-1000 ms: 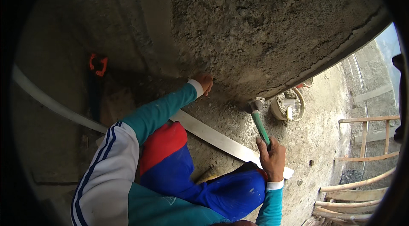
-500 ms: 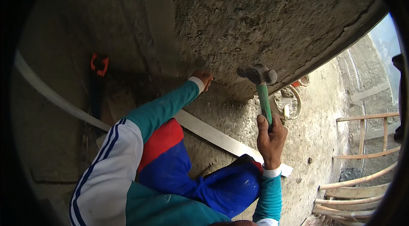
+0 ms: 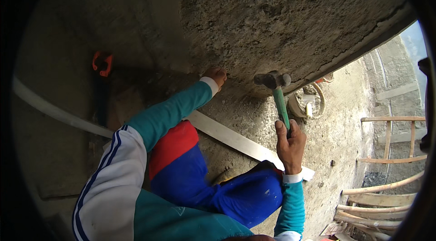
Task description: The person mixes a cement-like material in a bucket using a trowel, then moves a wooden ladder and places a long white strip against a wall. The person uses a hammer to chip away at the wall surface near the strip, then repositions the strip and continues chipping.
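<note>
Hammer swung left toward left hand — right hand gripping.

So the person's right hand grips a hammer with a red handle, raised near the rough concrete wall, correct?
Not quite: the handle is green, not red, as the head view shows. The right hand does grip the hammer, raised near the rough concrete wall.
</note>
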A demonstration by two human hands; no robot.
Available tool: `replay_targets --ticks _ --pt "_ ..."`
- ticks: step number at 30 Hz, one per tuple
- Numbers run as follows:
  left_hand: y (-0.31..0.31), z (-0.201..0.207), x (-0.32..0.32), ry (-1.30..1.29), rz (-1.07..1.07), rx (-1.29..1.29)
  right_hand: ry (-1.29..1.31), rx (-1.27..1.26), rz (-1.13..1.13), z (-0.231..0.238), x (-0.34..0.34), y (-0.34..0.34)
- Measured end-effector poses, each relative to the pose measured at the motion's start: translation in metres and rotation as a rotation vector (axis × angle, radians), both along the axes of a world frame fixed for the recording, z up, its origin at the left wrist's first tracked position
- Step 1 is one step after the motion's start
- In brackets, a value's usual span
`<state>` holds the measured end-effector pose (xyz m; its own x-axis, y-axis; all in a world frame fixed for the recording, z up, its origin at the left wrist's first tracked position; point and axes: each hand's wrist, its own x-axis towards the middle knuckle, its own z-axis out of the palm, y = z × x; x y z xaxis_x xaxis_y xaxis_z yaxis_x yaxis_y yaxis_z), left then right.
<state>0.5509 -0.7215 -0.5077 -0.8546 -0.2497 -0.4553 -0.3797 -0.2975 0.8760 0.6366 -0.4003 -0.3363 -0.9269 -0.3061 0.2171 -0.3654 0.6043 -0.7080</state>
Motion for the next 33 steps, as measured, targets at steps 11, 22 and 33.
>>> replay_targets --ticks 11,22,33 --pt "-0.027 0.031 0.039 -0.262 -0.227 -0.124 0.041 -0.064 0.141 -0.052 -0.057 -0.030" --pt "-0.034 0.054 0.121 -0.110 -0.299 -0.390 0.050 0.139 0.183 -0.147 -0.074 -0.077" --pt "-0.004 0.013 -0.005 -0.147 -0.155 -0.275 0.000 0.040 0.004 -0.117 -0.008 0.020"
